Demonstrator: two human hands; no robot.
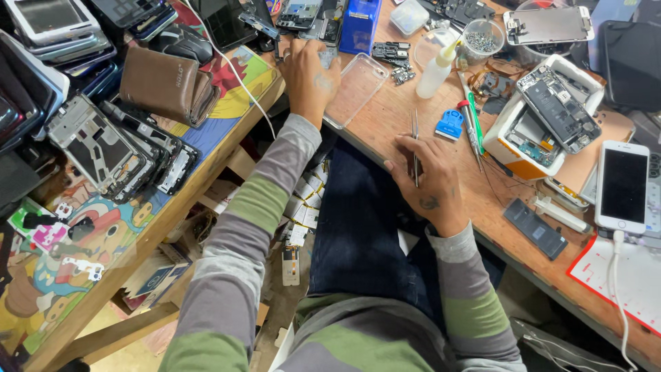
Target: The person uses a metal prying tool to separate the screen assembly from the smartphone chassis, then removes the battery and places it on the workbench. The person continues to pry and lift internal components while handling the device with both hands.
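My right hand (425, 179) rests on the wooden workbench (385, 127) near its front edge and grips thin metal tweezers (415, 134), whose tips point away from me. My left hand (311, 77) reaches to the far corner of the bench and touches small phone parts there, beside a clear phone case (358, 88). What its fingers hold is hidden. Both arms wear grey and green striped sleeves.
A white squeeze bottle (436, 69), screwdrivers (472, 124), a blue plastic tool (449, 125), an opened phone on a white box (555, 107), a white phone on a cable (623, 186) and a loose battery (536, 229) lie to the right. Left: brown wallet (165, 83), stacked phone frames (113, 151).
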